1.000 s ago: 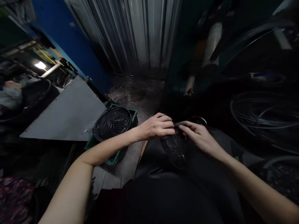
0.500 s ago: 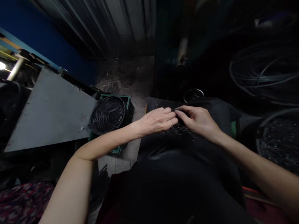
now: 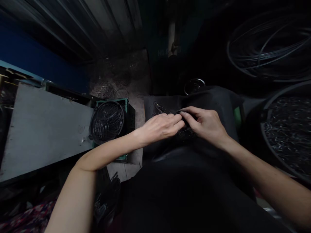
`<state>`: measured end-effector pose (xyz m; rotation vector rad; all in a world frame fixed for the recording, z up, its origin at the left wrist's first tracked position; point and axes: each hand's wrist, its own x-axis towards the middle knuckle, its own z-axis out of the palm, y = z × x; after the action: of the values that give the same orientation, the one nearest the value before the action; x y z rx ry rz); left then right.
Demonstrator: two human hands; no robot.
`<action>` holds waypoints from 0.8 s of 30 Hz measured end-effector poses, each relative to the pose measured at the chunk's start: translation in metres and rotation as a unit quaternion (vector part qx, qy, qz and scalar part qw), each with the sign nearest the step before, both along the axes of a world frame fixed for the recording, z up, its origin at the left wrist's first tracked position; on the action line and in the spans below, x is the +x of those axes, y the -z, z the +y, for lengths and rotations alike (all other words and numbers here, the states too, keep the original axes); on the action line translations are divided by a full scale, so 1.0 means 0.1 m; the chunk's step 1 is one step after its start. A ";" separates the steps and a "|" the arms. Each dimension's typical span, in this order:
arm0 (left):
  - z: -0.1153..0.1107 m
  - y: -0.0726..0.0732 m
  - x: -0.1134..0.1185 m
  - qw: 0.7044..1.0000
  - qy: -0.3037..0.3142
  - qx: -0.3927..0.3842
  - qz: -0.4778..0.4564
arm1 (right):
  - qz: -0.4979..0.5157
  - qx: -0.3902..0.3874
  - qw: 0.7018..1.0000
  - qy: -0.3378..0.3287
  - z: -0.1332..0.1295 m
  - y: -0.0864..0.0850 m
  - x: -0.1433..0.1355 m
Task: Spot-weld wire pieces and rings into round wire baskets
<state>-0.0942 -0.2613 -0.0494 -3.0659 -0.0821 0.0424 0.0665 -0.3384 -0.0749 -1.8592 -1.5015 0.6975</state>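
Observation:
My left hand [image 3: 165, 127] and my right hand [image 3: 205, 124] meet over my lap, fingertips close together. Both are closed, pinching at something small and dark that their fingers mostly hide. Beneath and beside them, thin dark wire pieces [image 3: 158, 107] lie on the black apron [image 3: 213, 97] over my lap. Some of these pieces show between and below the hands; their exact shape is too dim to tell.
Left of my lap, a round tub of wire rings [image 3: 108, 121] rests on a green crate [image 3: 125, 102]. Farther left is a grey panel [image 3: 48, 126]. On the right stand a large tub of small metal pieces [image 3: 289, 136] and a wire coil [image 3: 267, 55]. A metal ring [image 3: 194, 85] lies ahead.
The view has turned, so the surroundings sit differently in it. Both hands stay together over the lap in nearly the same pose. More wire pieces now show beyond the left hand.

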 end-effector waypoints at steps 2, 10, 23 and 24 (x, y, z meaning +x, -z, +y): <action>0.00 0.00 0.02 1.000 -0.001 0.003 0.002 | 0.000 0.001 1.000 0.006 -0.01 0.01 0.00; -0.03 0.10 -0.07 0.996 0.010 0.024 -0.083 | 0.009 -0.011 0.999 -0.041 0.01 -0.01 -0.06; -0.34 0.13 -0.15 0.991 0.013 0.025 -0.129 | 0.030 0.061 0.997 0.046 -0.39 0.10 -0.24; -0.36 0.11 -0.16 0.992 0.019 0.019 -0.121 | 0.026 0.078 0.995 0.053 -0.42 0.11 -0.27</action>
<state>-0.1098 -0.2970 -0.0599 -3.0178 -0.0383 -0.3300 0.0392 -0.3806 -0.0857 -1.7757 -1.3731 0.5577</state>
